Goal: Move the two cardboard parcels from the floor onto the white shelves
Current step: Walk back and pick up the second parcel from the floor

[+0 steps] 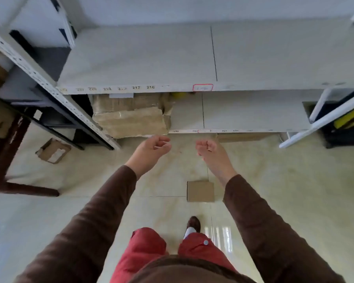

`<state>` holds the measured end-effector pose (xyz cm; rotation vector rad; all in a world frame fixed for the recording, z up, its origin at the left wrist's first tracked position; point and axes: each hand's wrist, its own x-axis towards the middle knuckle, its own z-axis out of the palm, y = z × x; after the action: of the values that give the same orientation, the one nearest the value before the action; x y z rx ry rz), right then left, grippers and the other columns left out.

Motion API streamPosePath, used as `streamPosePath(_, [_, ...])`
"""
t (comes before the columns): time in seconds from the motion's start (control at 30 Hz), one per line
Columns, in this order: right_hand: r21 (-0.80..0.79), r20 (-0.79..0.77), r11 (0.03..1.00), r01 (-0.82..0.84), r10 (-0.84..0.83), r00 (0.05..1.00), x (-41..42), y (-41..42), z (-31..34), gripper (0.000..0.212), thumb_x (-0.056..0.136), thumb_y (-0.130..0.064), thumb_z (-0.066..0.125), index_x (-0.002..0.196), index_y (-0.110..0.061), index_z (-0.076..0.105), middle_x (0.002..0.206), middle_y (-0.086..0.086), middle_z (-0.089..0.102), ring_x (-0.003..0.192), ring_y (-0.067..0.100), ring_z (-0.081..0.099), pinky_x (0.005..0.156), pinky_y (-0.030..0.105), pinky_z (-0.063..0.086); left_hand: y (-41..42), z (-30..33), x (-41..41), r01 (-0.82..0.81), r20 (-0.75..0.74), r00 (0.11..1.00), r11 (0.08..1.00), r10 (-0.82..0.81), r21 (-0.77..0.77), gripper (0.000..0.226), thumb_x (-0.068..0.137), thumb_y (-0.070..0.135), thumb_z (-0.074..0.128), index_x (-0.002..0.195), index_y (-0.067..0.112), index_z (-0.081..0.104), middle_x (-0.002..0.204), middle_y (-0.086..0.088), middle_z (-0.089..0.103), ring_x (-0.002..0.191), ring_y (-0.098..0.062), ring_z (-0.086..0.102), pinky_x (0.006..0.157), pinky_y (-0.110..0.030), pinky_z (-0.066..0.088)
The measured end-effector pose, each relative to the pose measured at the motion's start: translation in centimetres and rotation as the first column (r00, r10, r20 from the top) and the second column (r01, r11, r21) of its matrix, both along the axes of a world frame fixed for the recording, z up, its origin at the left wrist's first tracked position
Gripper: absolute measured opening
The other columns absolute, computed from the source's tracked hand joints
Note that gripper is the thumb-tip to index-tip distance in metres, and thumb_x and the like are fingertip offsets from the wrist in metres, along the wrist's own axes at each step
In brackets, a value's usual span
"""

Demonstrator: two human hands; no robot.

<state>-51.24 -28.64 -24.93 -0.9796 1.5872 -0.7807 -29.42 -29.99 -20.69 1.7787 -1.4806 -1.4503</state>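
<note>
**One parcel looks shelved, one still on the floor, hands empty**

We start at the fingers: on the left hand [154, 147] they curl loosely inward, a little apart, gripping nothing. The right hand [208, 149] is the same, fingers half bent, palm turned in, nothing between them. Both hands hang in the air in front of the lower shelf [243, 111], apart from each other and touching nothing. Brown sleeves run back from the wrists toward us.

Progress, as we judge it: roughly half. A large taped parcel [131, 119] sits at the left end of the lower shelf, its near edge overhanging the front lip, just beyond the left hand. We take that as the first one placed, but cannot confirm it. The small cardboard parcel [200, 190] lies flat on the floor tiles, near us, under the gap between the forearms and closer to the right one. That one is left to do.

Look of the remaining parcel: plain brown, squarish, low, top closed, no label that we can see, corners crisp. Should be light, a one-hand or two-hand lift.

The upper shelf [141, 58] is bare white board with numbered tags along its front edge. Another opened box [53, 151] lies on the floor far left, under the metal rack; unclear whether it counts.
</note>
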Motion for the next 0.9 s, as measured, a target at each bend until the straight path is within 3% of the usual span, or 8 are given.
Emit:
streamPosePath(0.13, [0.009, -0.008, 0.974, 0.226, -0.226, 0.974, -0.2, -0.7, -1.2, 0.018, 0.096, -0.020, 0.062, 0.102, -0.004, 0.068, 0.096, 0.001, 0.064, 0.085, 0.015, 0.056, 0.079, 0.031, 0.042, -4.7, -1.4, -0.8, 0.205, -0.016, 0.979, 0.979, -0.205, 0.010, 0.026, 0.099, 0.028, 0.063, 0.123, 0.022, 0.067, 0.107, 0.004, 0.068, 0.097, -0.014, 0.065, 0.090, -0.032, 0.050])
streamPosePath(0.23, [0.024, -0.007, 0.920, 0.391, -0.391, 0.920, 0.4, -0.7, -2.2, 0.007, 0.095, -0.017, 0.062, 0.094, -0.017, 0.069, 0.103, -0.001, 0.068, 0.090, 0.015, 0.060, 0.085, 0.030, 0.046, -7.9, -2.9, -0.7, 0.364, -0.027, 0.931, 0.930, -0.363, 0.040, 0.025, 0.096, 0.033, 0.065, 0.120, 0.026, 0.068, 0.108, 0.004, 0.069, 0.100, -0.018, 0.067, 0.094, -0.035, 0.051])
streamPosePath(0.37, [0.032, -0.025, 0.822, 0.569, -0.568, 0.823, 3.0, -0.4, -4.1, 0.014, 0.096, -0.020, 0.061, 0.091, -0.031, 0.068, 0.111, 0.000, 0.071, 0.095, 0.022, 0.067, 0.088, 0.035, 0.051, -11.5, -5.1, 0.0, 0.540, -0.030, 0.841, 0.838, -0.540, 0.072, 0.036, 0.075, 0.058, 0.065, 0.106, 0.039, 0.069, 0.112, 0.006, 0.072, 0.108, -0.022, 0.069, 0.098, -0.045, 0.052])
streamPosePath(0.47, [0.049, -0.016, 0.728, 0.684, -0.684, 0.730, 5.4, 0.2, -6.0, 0.013, 0.094, -0.020, 0.063, 0.092, -0.032, 0.069, 0.104, -0.008, 0.072, 0.103, 0.020, 0.069, 0.094, 0.036, 0.053, -13.3, -7.2, 0.0, 0.647, -0.053, 0.762, 0.756, -0.645, 0.097, 0.027, 0.075, 0.060, 0.065, 0.098, 0.047, 0.071, 0.117, 0.007, 0.073, 0.110, -0.019, 0.070, 0.099, -0.042, 0.051])
streamPosePath(0.6, [0.096, -0.009, 0.604, 0.791, -0.794, 0.608, 7.6, 1.9, -9.1, 0.014, 0.095, -0.013, 0.062, 0.105, -0.018, 0.070, 0.089, -0.009, 0.066, 0.081, 0.009, 0.060, 0.079, 0.025, 0.045, -13.4, -10.5, -0.9, 0.703, -0.090, 0.710, 0.698, -0.698, 0.135, 0.022, 0.079, 0.046, 0.065, 0.099, 0.037, 0.069, 0.115, 0.000, 0.072, 0.109, -0.019, 0.068, 0.094, -0.037, 0.051])
streamPosePath(0.7, [0.116, -0.046, 0.532, 0.838, -0.840, 0.540, 8.2, 4.1, -12.0, 0.021, 0.097, -0.015, 0.062, 0.117, -0.012, 0.069, 0.100, -0.004, 0.067, 0.096, 0.015, 0.062, 0.084, 0.024, 0.045, -12.1, -14.0, -1.5, 0.731, -0.117, 0.681, 0.665, -0.723, 0.150, 0.023, 0.084, 0.039, 0.066, 0.104, 0.029, 0.069, 0.118, -0.003, 0.069, 0.098, -0.017, 0.063, 0.082, -0.031, 0.047])
streamPosePath(0.77, [0.162, -0.043, 0.479, 0.863, -0.870, 0.491, 8.2, 5.5, -14.3, 0.030, 0.098, -0.018, 0.062, 0.127, -0.009, 0.066, 0.115, 0.003, 0.066, 0.105, 0.017, 0.060, 0.085, 0.024, 0.046, -11.3, -17.2, -1.8, 0.727, -0.126, 0.685, 0.665, -0.717, 0.168, 0.028, 0.090, 0.030, 0.068, 0.116, 0.020, 0.067, 0.125, -0.008, 0.068, 0.099, -0.015, 0.061, 0.085, -0.029, 0.046])
streamPosePath(0.9, [0.269, -0.001, 0.400, 0.876, -0.909, 0.416, 7.9, 7.7, -20.2, 0.045, 0.100, -0.021, 0.059, 0.143, -0.009, 0.057, 0.138, 0.008, 0.061, 0.125, 0.023, 0.058, 0.107, 0.038, 0.046, -9.6, -24.1, -2.6, 0.736, -0.117, 0.674, 0.648, -0.729, 0.195, 0.034, 0.097, 0.023, 0.065, 0.130, 0.015, 0.063, 0.135, -0.007, 0.062, 0.109, -0.016, 0.059, 0.090, -0.027, 0.042])
